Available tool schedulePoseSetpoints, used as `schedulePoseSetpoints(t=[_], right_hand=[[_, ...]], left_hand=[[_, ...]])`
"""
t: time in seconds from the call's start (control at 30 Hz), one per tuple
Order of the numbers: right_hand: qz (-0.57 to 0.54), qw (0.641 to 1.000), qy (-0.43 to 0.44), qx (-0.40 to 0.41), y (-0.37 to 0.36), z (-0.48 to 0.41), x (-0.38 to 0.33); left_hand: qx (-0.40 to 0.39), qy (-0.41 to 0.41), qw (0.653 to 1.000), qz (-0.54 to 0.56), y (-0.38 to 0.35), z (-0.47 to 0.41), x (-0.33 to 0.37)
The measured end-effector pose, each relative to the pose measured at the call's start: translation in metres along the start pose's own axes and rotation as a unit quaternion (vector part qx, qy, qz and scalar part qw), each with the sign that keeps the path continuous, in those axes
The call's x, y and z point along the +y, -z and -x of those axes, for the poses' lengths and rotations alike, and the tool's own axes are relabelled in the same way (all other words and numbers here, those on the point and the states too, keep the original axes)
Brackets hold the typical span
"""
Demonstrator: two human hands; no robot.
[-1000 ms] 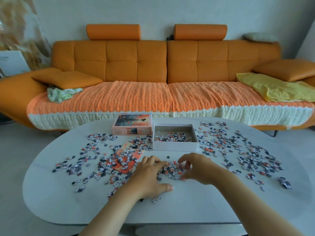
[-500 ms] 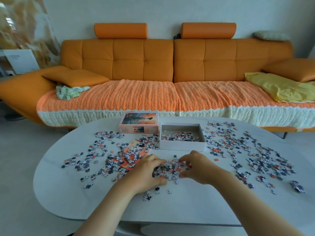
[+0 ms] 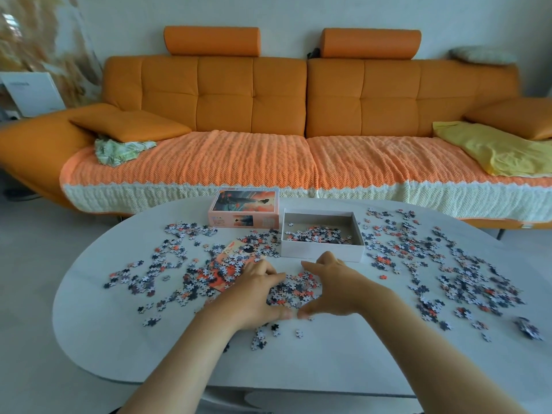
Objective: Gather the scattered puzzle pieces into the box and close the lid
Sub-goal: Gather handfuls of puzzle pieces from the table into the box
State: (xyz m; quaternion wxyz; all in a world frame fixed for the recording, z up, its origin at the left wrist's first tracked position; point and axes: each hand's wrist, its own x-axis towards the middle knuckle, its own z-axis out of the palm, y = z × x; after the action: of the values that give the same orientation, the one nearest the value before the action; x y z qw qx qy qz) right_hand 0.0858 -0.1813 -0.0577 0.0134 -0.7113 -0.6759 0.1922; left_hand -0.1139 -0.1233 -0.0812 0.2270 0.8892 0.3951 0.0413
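One box point(image 3: 322, 252), one lid point(image 3: 245, 206), one sofa point(image 3: 224, 94), many puzzle pieces point(image 3: 295, 289)

Orange sheet point(image 3: 217, 282) — mostly buried under pieces point(image 3: 230, 264), print perhaps unreadable.

1. Worktop point(image 3: 134, 339): pale, smooth, stone-like, with a soft sheen.
2. Puzzle pieces point(image 3: 466, 282): thin card, printed on the face, low gloss.
3. Box point(image 3: 322, 252): plain white card, matt on the walls, greyish and dull inside.
4. Lid point(image 3: 245, 204): printed card, smooth, faintly glossy on top.
5. Sheet point(image 3: 215, 283) under the pieces: flat orange printed paper, smooth.
6. Sofa point(image 3: 224, 94): orange leather-like covering, smooth, semi-matt, stitched into panels.
7. Cover point(image 3: 239, 162) on the seats: coarse knitted cloth, bumpy, matt, with a cream border.
8. Cloth point(image 3: 501, 153) at the far end: thin yellow fabric, soft, creased.
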Motion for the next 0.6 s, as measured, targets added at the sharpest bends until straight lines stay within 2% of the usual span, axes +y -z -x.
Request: schedulePoseSetpoints(t=[0.27, 0.6], right_hand=[[-0.061, 0.997, -0.005, 0.046, 0.004, -0.016, -0.008], [-0.128, 0.990, -0.037, 0.053, 0.010, -0.020, -0.006]], left_hand=[[0.054, -0.010, 0.997, 0.050, -0.002, -0.011, 0.010], [0.054, -0.015, 0.996, 0.063, 0.014, -0.029, 0.017]])
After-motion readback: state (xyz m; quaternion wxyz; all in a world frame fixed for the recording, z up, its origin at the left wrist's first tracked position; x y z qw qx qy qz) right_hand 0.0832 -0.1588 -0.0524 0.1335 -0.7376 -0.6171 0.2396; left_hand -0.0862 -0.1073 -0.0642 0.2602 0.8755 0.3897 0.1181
